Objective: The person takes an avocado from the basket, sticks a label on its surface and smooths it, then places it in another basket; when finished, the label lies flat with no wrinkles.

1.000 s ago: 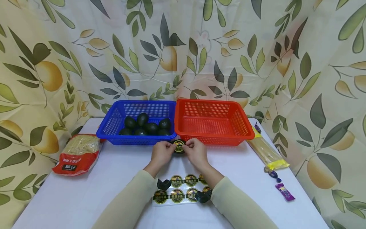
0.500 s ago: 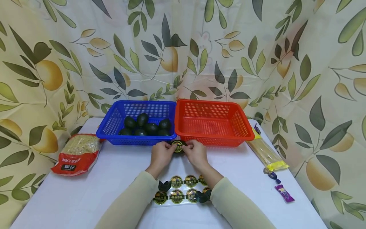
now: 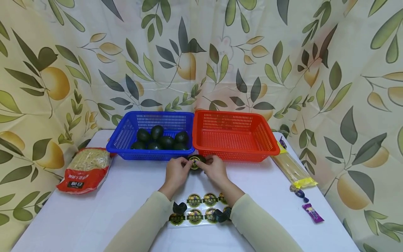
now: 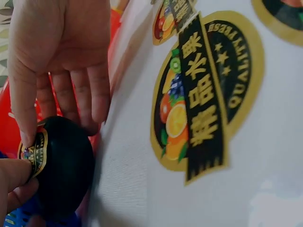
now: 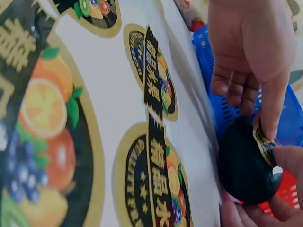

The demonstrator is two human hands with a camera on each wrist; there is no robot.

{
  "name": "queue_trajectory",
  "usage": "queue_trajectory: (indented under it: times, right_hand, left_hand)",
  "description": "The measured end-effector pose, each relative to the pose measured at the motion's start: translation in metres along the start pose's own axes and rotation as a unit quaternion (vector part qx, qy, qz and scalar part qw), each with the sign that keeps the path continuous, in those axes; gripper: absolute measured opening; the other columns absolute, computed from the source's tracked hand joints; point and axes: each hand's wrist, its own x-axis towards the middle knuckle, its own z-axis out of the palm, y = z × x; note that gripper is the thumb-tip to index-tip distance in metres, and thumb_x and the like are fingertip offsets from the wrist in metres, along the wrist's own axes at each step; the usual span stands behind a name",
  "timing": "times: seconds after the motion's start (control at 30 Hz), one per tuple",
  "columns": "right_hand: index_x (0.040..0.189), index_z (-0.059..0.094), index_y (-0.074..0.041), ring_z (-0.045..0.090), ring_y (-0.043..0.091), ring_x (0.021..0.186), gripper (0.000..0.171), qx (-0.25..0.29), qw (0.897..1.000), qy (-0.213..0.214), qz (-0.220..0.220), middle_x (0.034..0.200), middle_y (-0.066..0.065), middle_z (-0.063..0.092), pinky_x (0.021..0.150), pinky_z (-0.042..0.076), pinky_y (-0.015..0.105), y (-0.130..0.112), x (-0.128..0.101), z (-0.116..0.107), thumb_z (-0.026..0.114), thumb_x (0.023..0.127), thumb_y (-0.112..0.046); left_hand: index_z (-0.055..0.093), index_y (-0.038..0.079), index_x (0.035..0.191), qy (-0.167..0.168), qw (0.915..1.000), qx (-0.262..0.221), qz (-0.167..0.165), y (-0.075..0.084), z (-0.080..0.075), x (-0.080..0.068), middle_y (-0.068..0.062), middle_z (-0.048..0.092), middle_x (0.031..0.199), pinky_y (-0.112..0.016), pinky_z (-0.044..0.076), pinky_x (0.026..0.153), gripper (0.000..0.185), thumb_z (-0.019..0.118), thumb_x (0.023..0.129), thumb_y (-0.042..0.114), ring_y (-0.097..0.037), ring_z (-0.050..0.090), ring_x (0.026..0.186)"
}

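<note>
Both hands met at the middle of the white table point(image 3: 94, 196), just in front of the gap between the blue plastic mesh basket point(image 3: 124, 134) and the red plastic mesh basket point(image 3: 267, 140). Between them sat a dark green, rounded avocado point(image 3: 196, 161), resting on or just above the tabletop, with a round black-and-gold fruit sticker point(image 3: 195, 163) lying on its near face. The left hand point(image 3: 176, 172) had its fingers curled round the left side of the fruit, thumb tip on the sticker's edge; the right hand point(image 3: 215, 169) held the other side, its thumb pressing the label down while the remaining fingers lay fairly straight behind the skin, as the left wrist view showed. Nearer the body lay the clear backing sheet of matching round stickers point(image 3: 201, 209), partly under the forearms. More dark avocados point(image 3: 158, 138) filled the blue basket; the red one held nothing visible. A red bag of pale noodles point(image 3: 85, 169) sat at the left, a long yellow-ended packet point(image 3: 292, 166) at the right. As a judgement, the label could crease or lift at one edge, since the skin curves away under it, and the fruit could roll from a light grip toward the baskets
</note>
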Motion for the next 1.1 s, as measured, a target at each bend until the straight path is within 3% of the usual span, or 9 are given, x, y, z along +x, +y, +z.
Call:
queue_trajectory:
  times: [0.13,0.3,0.5,0.57,0.63,0.73,0.8,0.9,1.1]
  right_hand:
    - [0.125,0.065,0.003,0.070,0.019,0.076,0.057,0.008,1.000,-0.023,0.004,0.108,0.018,0.073,0.065,0.058,0.029,0.004,0.002,-0.001,0.082,0.089,-0.037]
    - [0.127,0.067,-0.002,0.071,0.021,0.076,0.059,-0.024,0.999,-0.037,0.008,0.102,0.013,0.074,0.064,0.056,0.031,0.007,-0.003,-0.009,0.080,0.090,-0.046]
    - [0.115,0.068,-0.009,0.072,0.026,0.102,0.037,-0.033,0.997,-0.014,-0.066,0.112,0.011,0.074,0.087,0.060,0.041,0.009,-0.008,-0.013,0.080,0.092,-0.036]
    - [0.108,0.067,-0.011,0.072,0.027,0.107,0.028,-0.031,0.996,-0.007,-0.087,0.112,0.011,0.074,0.093,0.059,0.044,0.009,-0.008,-0.013,0.080,0.093,-0.031]
    - [0.105,0.069,-0.013,0.072,0.026,0.107,0.021,-0.042,0.993,-0.003,-0.111,0.110,0.008,0.075,0.094,0.059,0.045,0.010,-0.008,-0.013,0.080,0.093,-0.027]
    - [0.106,0.076,-0.017,0.073,0.024,0.105,0.015,-0.081,0.986,0.001,-0.146,0.110,0.004,0.076,0.093,0.059,0.045,0.011,-0.008,-0.014,0.079,0.094,-0.027]
    - [0.110,0.079,-0.019,0.073,0.024,0.105,0.018,-0.111,0.979,0.002,-0.169,0.112,0.003,0.077,0.091,0.058,0.045,0.011,-0.009,-0.016,0.079,0.093,-0.027]
    - [0.117,0.079,-0.021,0.071,0.024,0.107,0.025,-0.141,0.974,-0.007,-0.179,0.118,0.004,0.076,0.090,0.058,0.045,0.012,-0.009,-0.019,0.079,0.093,-0.030]
    - [0.127,0.076,-0.023,0.069,0.026,0.107,0.033,-0.156,0.969,-0.052,-0.183,0.123,0.010,0.072,0.088,0.058,0.044,0.011,-0.007,-0.024,0.078,0.094,-0.030]
  left_hand:
    - [0.073,0.014,0.082,-0.010,0.9999,-0.004,0.003,0.000,0.001,-0.005,-0.005,0.067,0.084,-0.039,0.048,0.077,0.023,0.073,0.098,0.031,-0.024,0.059,0.086]
    - [0.071,0.017,0.083,-0.030,0.9992,-0.019,-0.018,0.002,0.001,-0.010,0.001,0.069,0.081,-0.032,0.049,0.070,0.024,0.073,0.098,0.035,-0.017,0.059,0.077]
    - [0.065,0.012,0.096,-0.019,0.9976,-0.055,-0.037,0.001,0.001,-0.013,-0.005,0.073,0.093,-0.035,0.056,0.077,0.024,0.081,0.092,0.030,-0.019,0.067,0.086]
    - [0.065,0.012,0.101,-0.018,0.9968,-0.075,-0.020,-0.001,0.002,-0.013,-0.007,0.074,0.101,-0.038,0.060,0.084,0.022,0.082,0.092,0.023,-0.021,0.070,0.095]
    - [0.072,0.011,0.104,-0.020,0.9964,-0.080,0.019,-0.003,0.003,-0.013,-0.007,0.077,0.106,-0.040,0.060,0.089,0.015,0.080,0.093,0.017,-0.022,0.072,0.102]
    - [0.080,0.013,0.108,-0.024,0.9937,-0.062,0.090,-0.005,0.005,-0.013,-0.006,0.078,0.111,-0.042,0.060,0.092,0.014,0.077,0.095,0.012,-0.024,0.073,0.108]
    - [0.081,0.012,0.113,-0.026,0.9915,-0.046,0.119,-0.006,0.005,-0.013,-0.008,0.077,0.115,-0.043,0.059,0.094,0.019,0.077,0.095,0.014,-0.025,0.072,0.111]
    - [0.077,0.012,0.123,-0.039,0.9897,-0.031,0.134,-0.008,0.004,-0.012,-0.012,0.074,0.121,-0.047,0.057,0.097,0.029,0.077,0.095,0.019,-0.030,0.070,0.115]
    - [0.070,0.015,0.135,-0.085,0.9886,-0.015,0.123,-0.011,0.001,-0.008,-0.015,0.067,0.133,-0.050,0.053,0.103,0.039,0.075,0.097,0.026,-0.034,0.063,0.123]
